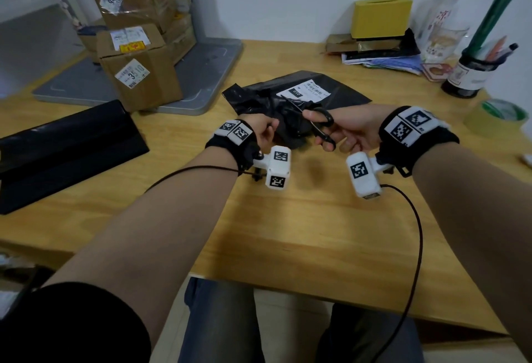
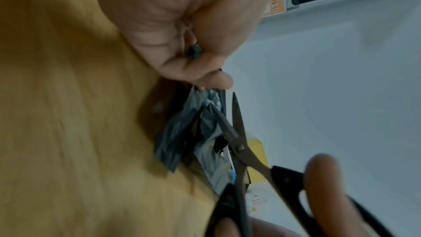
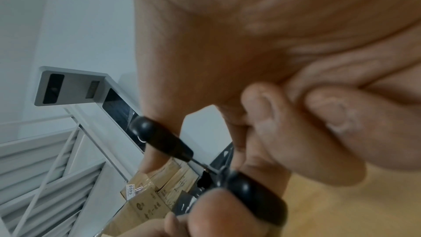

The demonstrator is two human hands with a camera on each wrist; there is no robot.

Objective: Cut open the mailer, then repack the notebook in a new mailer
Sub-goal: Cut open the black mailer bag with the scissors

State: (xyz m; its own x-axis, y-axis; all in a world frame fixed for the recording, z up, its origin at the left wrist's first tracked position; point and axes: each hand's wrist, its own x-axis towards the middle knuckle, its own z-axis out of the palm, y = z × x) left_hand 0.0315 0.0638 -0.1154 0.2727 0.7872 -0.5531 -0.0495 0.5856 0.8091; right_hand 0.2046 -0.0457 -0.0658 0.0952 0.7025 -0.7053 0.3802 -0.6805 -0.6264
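Note:
A black plastic mailer (image 1: 339,90) with a white shipping label lies crumpled at mid-table. My left hand (image 1: 266,132) pinches its near bunched edge (image 2: 196,114) and lifts it. My right hand (image 1: 342,129) grips black-handled scissors (image 1: 319,124), thumb and fingers through the loops. The blades (image 2: 234,123) stand parted around the raised plastic just below my left fingers. In the right wrist view the scissors' handles (image 3: 164,138) cross under my fingers. A flat black mailer (image 1: 66,149) lies at the left on the table. The notebook is hidden.
Taped cardboard boxes (image 1: 135,54) stand on a grey scale platform (image 1: 207,75) at back left. A yellow box (image 1: 380,17), papers, a plastic bottle, a dark bottle with pens (image 1: 472,75) and a tape roll (image 1: 498,116) line the back right. The wooden table (image 1: 302,233) shows bare near me.

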